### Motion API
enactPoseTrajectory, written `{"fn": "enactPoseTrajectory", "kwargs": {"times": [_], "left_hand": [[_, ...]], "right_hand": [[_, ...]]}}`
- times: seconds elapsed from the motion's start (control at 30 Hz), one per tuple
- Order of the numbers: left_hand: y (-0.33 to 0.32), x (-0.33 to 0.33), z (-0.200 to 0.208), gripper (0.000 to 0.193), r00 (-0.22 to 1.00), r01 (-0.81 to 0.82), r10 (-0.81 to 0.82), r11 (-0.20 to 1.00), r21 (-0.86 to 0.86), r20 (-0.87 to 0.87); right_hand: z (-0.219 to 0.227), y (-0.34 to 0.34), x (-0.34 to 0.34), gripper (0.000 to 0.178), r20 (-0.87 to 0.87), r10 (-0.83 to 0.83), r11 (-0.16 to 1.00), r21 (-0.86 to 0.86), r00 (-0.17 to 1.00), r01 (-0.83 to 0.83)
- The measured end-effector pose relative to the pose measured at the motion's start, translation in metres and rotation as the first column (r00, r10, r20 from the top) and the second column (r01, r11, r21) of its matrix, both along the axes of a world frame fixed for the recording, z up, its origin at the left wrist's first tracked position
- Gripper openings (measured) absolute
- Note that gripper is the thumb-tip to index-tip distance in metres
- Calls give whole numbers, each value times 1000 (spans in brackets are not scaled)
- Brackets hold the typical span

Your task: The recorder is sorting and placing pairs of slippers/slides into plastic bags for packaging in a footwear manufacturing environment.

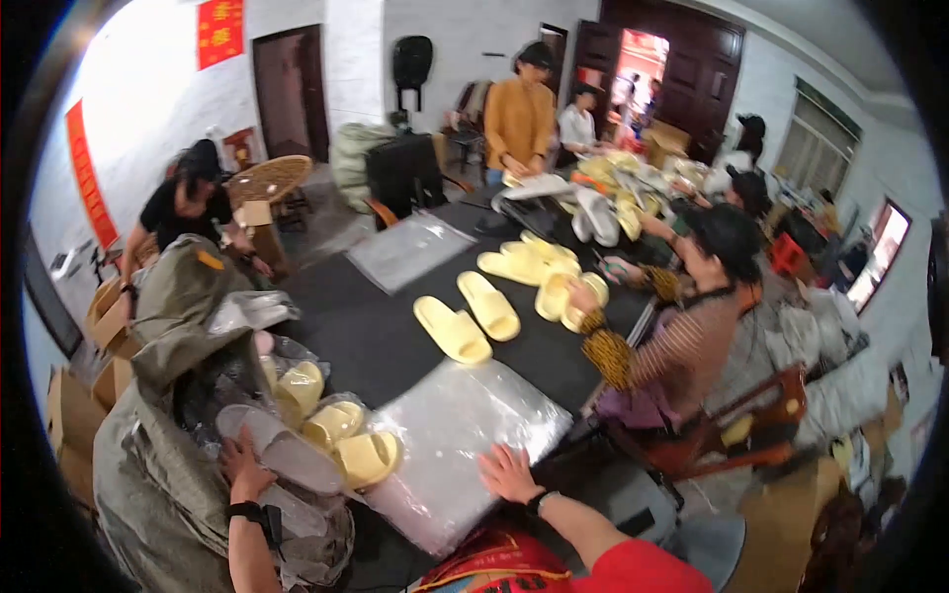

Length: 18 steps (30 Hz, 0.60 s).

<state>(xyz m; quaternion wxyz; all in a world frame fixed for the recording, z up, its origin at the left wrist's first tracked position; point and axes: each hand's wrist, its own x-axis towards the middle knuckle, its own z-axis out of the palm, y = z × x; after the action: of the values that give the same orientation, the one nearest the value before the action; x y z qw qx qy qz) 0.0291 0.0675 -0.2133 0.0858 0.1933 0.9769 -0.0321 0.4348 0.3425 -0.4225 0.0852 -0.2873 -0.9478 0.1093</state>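
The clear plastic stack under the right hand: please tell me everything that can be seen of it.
The clear plastic stack, perhaps flat bags, looks thin, glossy and slightly wrinkled, with bright reflections. It lies flat on the dark table. The right hand rests, fingers spread, near its right edge; a yellow slipper overlaps its left edge.

White walls (465, 44) carry a red poster (219, 34) and a long red banner (90, 178) at left, where glare washes out the surface. Dark double doors (700, 84) stand open to brightness. A black office chair (403, 166) stands on grey floor (321, 247); a slatted window (819, 138) is at right, beyond a red stool (787, 254).
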Motion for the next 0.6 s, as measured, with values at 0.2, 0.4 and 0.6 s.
{"fn": "enactPoseTrajectory", "kwargs": {"times": [0.2, 0.4, 0.6], "left_hand": [[36, -4, 12, 112, 996, 84, -84, 996, -15, -7], [12, -35, -34, 94, 1000, 18, -12, 974, 225, -29], [45, 19, 24, 74, 837, 422, -254, 863, 278, -484]], "right_hand": [[11, 11, 0, 52, 28, -74, 997, -5, 997, 74], [14, 2, -5, 46, -23, -63, 998, 1, 998, 63], [102, 128, -32, 65, 22, 63, 834, -551, 998, -40]]}}
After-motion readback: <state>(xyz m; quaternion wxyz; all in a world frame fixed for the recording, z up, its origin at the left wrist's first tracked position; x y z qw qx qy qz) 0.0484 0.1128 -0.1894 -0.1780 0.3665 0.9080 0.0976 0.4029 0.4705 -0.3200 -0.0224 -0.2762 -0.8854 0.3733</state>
